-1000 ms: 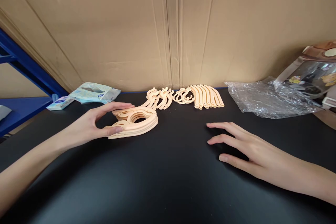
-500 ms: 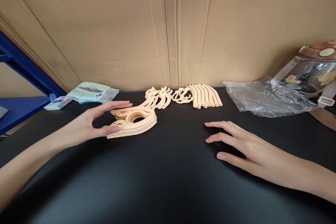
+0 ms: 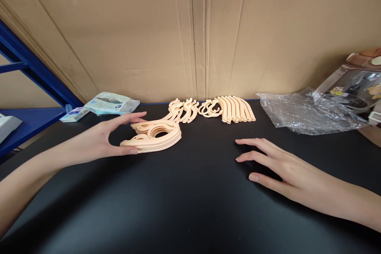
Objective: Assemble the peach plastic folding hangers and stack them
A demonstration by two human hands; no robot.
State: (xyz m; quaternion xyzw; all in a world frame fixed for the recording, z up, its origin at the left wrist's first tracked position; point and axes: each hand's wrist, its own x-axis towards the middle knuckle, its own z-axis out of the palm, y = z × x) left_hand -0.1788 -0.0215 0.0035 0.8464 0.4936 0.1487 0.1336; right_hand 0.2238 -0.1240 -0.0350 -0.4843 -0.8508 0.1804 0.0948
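A person's left hand [image 3: 98, 139] curves around the near-left end of a stack of pale curved pieces [image 3: 160, 142] on a black desk [image 3: 178, 198], thumb against the front edge and fingers set wide behind; whether they grip it cannot be told. The right hand [image 3: 279, 168], fingers loosely spread, holds nothing, well apart from the stack.

The layering appears largely done: the pieces in the stack lie one over another, their rings roughly lined up, though the edges do not look perfectly flush. Outside it, along the back, sit a left cluster of curved pieces [image 3: 189, 111], a group of hook-shaped pieces [image 3: 210, 108] and a fanned row of curved slats [image 3: 236, 109], grouped but not in the stack. How many pieces each holds is too tightly overlapped to count.

A blue packet [image 3: 111, 104] lies behind the left hand; a crumpled clear bag [image 3: 297, 115] lies at right, before a cardboard backdrop [image 3: 133, 47].
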